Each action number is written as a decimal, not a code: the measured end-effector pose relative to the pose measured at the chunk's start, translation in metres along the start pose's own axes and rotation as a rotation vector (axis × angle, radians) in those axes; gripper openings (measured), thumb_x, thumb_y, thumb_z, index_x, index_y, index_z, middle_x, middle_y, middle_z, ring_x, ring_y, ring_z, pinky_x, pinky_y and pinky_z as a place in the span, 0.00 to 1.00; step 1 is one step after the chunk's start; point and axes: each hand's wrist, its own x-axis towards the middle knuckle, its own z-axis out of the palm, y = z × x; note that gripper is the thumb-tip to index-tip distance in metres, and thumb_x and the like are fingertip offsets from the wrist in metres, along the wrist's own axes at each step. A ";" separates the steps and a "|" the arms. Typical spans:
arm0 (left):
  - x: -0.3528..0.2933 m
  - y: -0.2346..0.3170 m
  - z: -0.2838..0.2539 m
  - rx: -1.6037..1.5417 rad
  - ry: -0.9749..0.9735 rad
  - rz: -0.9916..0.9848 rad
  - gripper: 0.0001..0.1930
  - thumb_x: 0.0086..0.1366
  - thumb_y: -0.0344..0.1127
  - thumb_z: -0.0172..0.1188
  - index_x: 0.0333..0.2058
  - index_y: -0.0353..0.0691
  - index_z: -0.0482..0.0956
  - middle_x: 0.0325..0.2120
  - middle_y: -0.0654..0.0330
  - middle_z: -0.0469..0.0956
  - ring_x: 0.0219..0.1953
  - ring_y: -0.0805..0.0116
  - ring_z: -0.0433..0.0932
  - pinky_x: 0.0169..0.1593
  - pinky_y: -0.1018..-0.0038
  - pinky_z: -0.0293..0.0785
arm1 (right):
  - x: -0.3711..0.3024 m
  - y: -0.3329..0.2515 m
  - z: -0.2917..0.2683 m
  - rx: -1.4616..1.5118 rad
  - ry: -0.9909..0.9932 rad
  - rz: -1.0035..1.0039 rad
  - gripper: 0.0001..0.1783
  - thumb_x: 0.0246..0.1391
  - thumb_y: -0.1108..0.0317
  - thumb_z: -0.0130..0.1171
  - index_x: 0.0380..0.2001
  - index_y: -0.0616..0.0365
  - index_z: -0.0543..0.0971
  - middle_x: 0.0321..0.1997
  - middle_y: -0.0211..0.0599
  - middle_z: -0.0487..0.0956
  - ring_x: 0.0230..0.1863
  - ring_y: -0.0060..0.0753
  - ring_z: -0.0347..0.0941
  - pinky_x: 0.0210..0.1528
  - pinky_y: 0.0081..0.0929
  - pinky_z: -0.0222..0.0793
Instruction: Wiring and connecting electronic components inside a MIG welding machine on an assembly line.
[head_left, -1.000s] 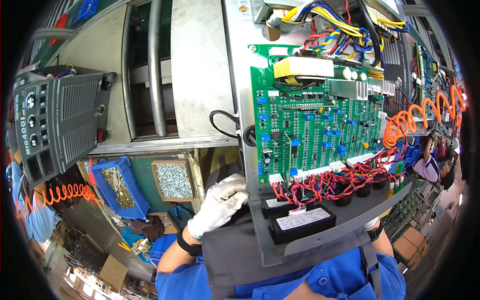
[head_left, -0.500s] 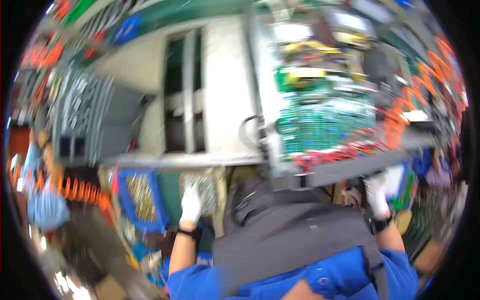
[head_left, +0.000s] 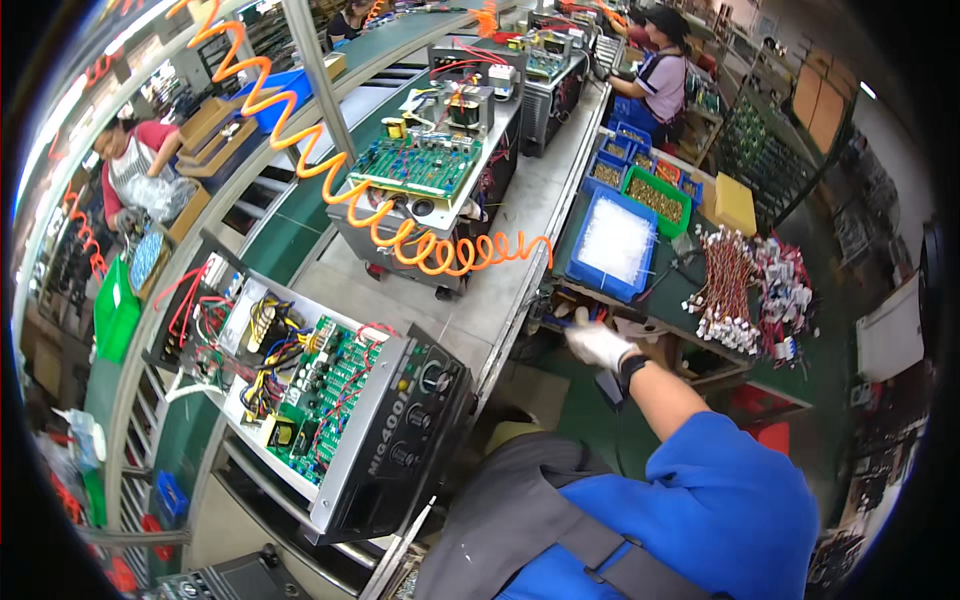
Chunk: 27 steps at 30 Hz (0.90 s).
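My right hand (head_left: 598, 343), in a white glove with a black wristband, reaches out to the front edge of the green workbench (head_left: 690, 300), just below a blue tray of small white parts (head_left: 612, 245). Whether its fingers hold anything is unclear. My blue sleeve (head_left: 730, 500) runs up to it from the lower right. My left hand is out of sight. To my left on the conveyor stands an open machine chassis with a green circuit board (head_left: 325, 395) and a black knobbed front panel (head_left: 410, 425).
An orange coiled hose (head_left: 400, 225) hangs across a second open unit (head_left: 430, 165) further along the conveyor. Bundles of red wire harnesses (head_left: 745, 290) and bins of small parts (head_left: 655, 195) lie on the bench. Two other people (head_left: 130, 160) (head_left: 660, 65) work at stations beyond.
The view has swung from the circuit board close in front to a wide look over the line. Both gloved hands left the chassis; only my right one shows now, stretched toward the bench.
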 end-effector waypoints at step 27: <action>-0.126 0.217 -0.085 -0.461 -0.280 -0.406 0.20 0.61 0.30 0.60 0.52 0.38 0.71 0.41 0.58 0.78 0.43 0.65 0.75 0.47 0.71 0.71 | 0.129 0.025 0.146 1.895 -0.075 0.598 0.25 0.31 0.69 0.70 0.37 0.65 0.75 0.32 0.38 0.79 0.37 0.29 0.75 0.43 0.28 0.71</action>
